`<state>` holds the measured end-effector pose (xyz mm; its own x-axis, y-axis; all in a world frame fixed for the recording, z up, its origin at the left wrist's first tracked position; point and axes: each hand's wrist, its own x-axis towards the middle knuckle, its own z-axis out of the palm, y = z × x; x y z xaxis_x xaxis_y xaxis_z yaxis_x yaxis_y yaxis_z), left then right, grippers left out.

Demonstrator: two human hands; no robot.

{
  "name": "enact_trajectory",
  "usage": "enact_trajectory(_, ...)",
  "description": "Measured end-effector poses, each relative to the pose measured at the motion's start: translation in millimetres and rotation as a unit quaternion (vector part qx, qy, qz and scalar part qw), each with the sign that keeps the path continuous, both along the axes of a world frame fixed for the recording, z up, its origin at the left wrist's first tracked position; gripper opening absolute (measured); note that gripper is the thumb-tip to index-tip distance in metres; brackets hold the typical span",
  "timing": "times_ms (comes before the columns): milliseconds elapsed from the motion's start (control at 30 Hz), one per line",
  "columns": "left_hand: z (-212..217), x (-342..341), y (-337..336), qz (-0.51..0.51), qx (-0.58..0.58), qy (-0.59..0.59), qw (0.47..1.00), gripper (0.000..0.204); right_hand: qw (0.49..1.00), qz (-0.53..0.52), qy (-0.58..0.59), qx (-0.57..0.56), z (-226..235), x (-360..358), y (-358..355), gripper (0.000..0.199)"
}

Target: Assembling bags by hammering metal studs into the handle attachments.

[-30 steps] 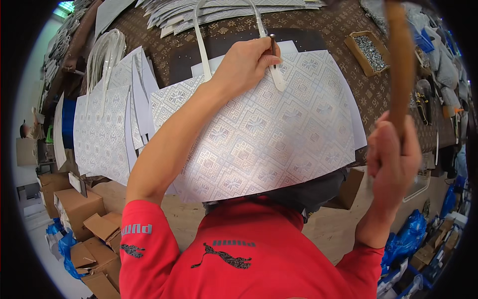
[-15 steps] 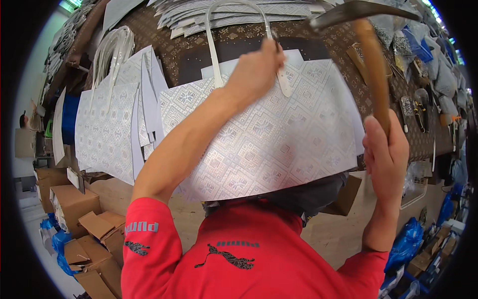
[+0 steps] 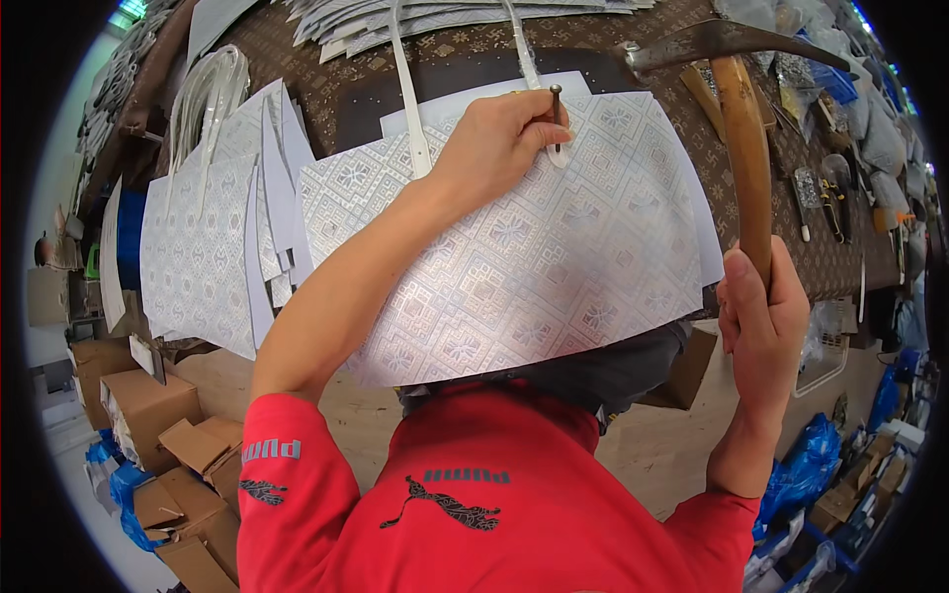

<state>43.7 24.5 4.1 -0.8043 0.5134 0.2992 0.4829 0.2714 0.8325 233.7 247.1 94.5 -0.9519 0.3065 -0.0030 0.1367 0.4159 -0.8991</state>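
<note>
Upright, the metal punch in left hand; hammer handle near-vertical.

Single head-worn fisheye view, looking steeply down over the person's own chest onto a workbench.

Only one view is given, so nothing is shared with another. The scene is seen from close above, and a dark round rim is left at the frame's corners. Straight edges are bent toward that rim. The left hand is seen near the upper centre, with the patterned silver sheet spread below its fingers. The right hand is seen at the right, and the hammer rises above its fingers. The brown bench lies farthest from the lens.
</note>
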Motion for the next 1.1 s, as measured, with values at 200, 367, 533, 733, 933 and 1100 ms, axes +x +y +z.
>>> enact_trajectory(200, -4.3, -0.5, -0.3, -0.013, -0.012, 0.072, 0.997, 0.011, 0.998, -0.038, 0.053, -0.003, 18.1, -1.6, -13.7, 0.018)
enact_trajectory(367, -2.3, 1.3, 1.9, -0.022, 0.002, 0.092, 0.995, 0.009, 0.959, -0.005, 0.209, -0.19, 32.7, -4.8, -13.5, 0.015)
enact_trajectory(533, -20.0, -0.5, -3.5, -0.005, -0.012, 0.163, 0.986, 0.009, 0.967, 0.149, 0.024, 0.206, -8.4, -23.7, -2.0, 0.013)
enact_trajectory(733, 5.2, -6.3, -7.2, 0.085, 0.064, -0.024, 0.994, 0.022, 0.998, -0.04, 0.039, 0.008, 14.3, -3.6, -8.9, 0.018)
enact_trajectory(933, 50.0, 59.1, -44.2, 0.045, -0.004, -0.077, 0.996, 0.033, 0.981, -0.156, 0.008, -0.118, -17.0, -17.7, 24.6, 0.022)
enact_trajectory(1100, 25.3, 143.9, -67.3, -0.123, -0.257, 0.241, 0.928, 0.035, 0.97, -0.193, 0.039, -0.141, -69.7, -32.8, 67.8, 0.027)
